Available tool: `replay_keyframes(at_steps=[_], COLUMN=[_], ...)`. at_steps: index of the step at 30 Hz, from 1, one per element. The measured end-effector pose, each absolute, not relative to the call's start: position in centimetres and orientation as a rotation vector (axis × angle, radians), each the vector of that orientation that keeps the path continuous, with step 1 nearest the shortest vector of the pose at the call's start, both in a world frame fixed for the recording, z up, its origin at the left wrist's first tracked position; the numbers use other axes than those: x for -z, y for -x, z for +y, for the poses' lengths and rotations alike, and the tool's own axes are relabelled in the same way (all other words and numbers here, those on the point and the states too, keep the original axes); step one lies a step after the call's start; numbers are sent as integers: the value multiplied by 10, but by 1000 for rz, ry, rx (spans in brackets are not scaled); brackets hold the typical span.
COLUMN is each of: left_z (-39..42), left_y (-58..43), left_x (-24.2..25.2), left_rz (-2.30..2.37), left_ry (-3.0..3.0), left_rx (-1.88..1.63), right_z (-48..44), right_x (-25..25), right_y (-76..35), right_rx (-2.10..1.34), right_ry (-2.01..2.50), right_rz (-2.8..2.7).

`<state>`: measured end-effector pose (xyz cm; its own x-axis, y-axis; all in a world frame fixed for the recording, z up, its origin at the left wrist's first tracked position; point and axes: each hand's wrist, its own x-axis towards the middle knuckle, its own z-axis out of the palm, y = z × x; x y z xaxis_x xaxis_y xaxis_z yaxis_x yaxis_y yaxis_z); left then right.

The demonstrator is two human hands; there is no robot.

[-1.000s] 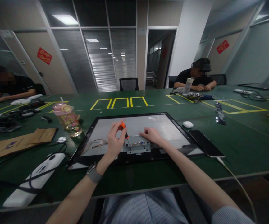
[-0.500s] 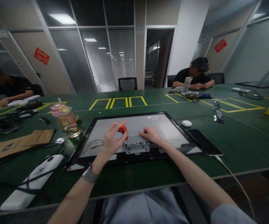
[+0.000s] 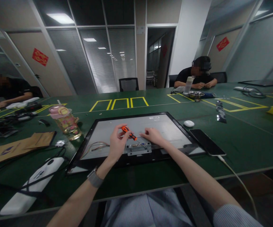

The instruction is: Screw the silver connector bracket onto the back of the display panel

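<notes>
My left hand (image 3: 119, 142) grips an orange and black screwdriver (image 3: 129, 132) by its handle. The thin shaft slants down to the right, with its tip at the right end of a metal bracket (image 3: 138, 149) that carries several ports. This bracket lies along the near edge of a flat display panel (image 3: 124, 124) with a grey back and black frame. Fingers curled together, my right hand (image 3: 153, 136) rests over the panel just behind the bracket's right side; a thin pale piece shows at its fingertips, too small to name. Thin wires (image 3: 94, 147) run left of the bracket.
A drink cup (image 3: 64, 121), a paper bag (image 3: 15, 148) and a white power strip (image 3: 32, 186) lie at left. Right of the panel are a white earbud case (image 3: 188, 123) and a phone (image 3: 206, 142) on a cable. Two people sit across the green table.
My left hand has turned the screwdriver from nearly upright to a slant, and its tip has gone from the bracket's left end to its right end. My right hand has barely moved.
</notes>
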<state>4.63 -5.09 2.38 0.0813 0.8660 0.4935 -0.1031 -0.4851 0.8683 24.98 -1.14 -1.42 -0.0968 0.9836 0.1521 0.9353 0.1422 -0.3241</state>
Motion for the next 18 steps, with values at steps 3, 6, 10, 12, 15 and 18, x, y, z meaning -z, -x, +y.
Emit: replay_keyframes(at_steps=[3, 6, 10, 12, 15, 18], left_z=[-52, -52, -52, -52, -52, -53], left_y=[-50, -50, -50, -50, -50, -49], left_x=[-19, -18, -17, -18, -18, -16], left_rz=[796, 815, 832, 841, 851, 860], left_ry=[-1537, -1565, -1595, -1607, -1633, -1672], left_rx=[-1483, -1508, -1523, -1518, -1519, -1528], right_z=[-12, -13, -13, -12, -11, -10], right_x=[14, 13, 13, 14, 17, 18], right_y=[-249, -249, -249, -249, -250, -251], right_rx=[-197, -197, -209, -207, -203, -199], right_ry=[1858, 1863, 1858, 1854, 1839, 1830], right_rz=[-2101, -2099, -2101, -2096, -2093, -2094])
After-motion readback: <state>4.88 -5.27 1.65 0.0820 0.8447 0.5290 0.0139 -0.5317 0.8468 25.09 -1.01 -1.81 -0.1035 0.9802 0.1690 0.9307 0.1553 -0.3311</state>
